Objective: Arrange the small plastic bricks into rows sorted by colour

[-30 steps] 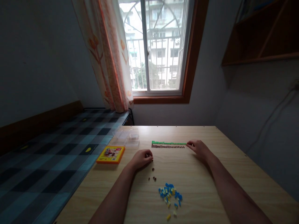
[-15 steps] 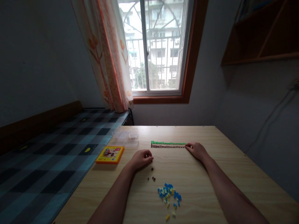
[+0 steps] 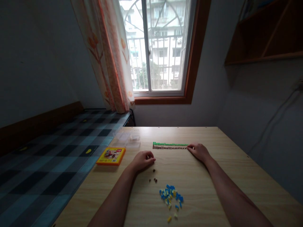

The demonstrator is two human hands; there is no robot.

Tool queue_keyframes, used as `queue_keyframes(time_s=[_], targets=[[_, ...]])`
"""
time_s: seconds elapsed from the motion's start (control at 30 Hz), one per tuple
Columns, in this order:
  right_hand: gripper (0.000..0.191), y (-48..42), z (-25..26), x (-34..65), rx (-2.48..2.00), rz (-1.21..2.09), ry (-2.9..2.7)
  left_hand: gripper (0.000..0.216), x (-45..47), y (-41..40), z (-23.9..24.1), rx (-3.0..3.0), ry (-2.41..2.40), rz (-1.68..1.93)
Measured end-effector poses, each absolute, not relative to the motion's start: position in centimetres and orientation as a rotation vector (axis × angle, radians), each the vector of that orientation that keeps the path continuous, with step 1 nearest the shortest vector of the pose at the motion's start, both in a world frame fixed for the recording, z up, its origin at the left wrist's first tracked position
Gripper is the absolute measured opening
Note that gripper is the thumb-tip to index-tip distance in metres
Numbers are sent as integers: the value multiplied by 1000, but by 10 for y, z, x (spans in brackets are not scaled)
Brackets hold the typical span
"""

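Note:
Two long rows of tiny toy bricks run side by side on the table, a green row [image 3: 165, 144] behind and a brown row [image 3: 165, 148] in front. At the right end of the brown row, my right hand [image 3: 199, 151] pinches a brown brick mostly covered by its fingertips. My left hand [image 3: 142, 160] rests left of centre, fingers curled and thumb against them; a dark brown bit shows at the tips. A few loose brown bricks [image 3: 155, 180] lie below it. Nearer to me is a pile of blue and yellow bricks [image 3: 170, 194].
A yellow and orange box [image 3: 111, 156] lies at the left of the wooden table [image 3: 196, 195], with clear plastic trays [image 3: 129, 139] behind it. A bed with a checked cover [image 3: 71, 157] adjoins on the left. A window [image 3: 163, 47] and curtain [image 3: 109, 56] are beyond.
Both hands hold nearly the same places and poses. The whole view has shifted very slightly; the bricks stay as they were.

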State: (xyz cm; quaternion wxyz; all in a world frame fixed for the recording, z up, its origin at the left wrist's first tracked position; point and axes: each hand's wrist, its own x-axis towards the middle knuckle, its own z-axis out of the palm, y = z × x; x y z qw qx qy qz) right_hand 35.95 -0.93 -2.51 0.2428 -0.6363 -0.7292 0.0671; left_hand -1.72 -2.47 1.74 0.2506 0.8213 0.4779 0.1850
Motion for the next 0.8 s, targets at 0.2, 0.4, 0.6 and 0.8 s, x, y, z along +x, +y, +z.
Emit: queue_keyframes(time_s=[0.2, 0.4, 0.6, 0.8], targets=[[26, -11, -24, 360, -1714, 179, -1981, 24, -16, -26, 19, 2225, 1311, 495], [26, -14, -16, 342, -1628, 152, -1996, 29, -18, -24, 18, 2188, 1307, 438], [19, -34, -2, 275, -1294, 283, -2206, 26, -19, -25, 18, 2204, 1271, 429], [19, -56, -2, 222, -1191, 340, -2331, 20, -16, -25, 18, 2291, 1255, 416]])
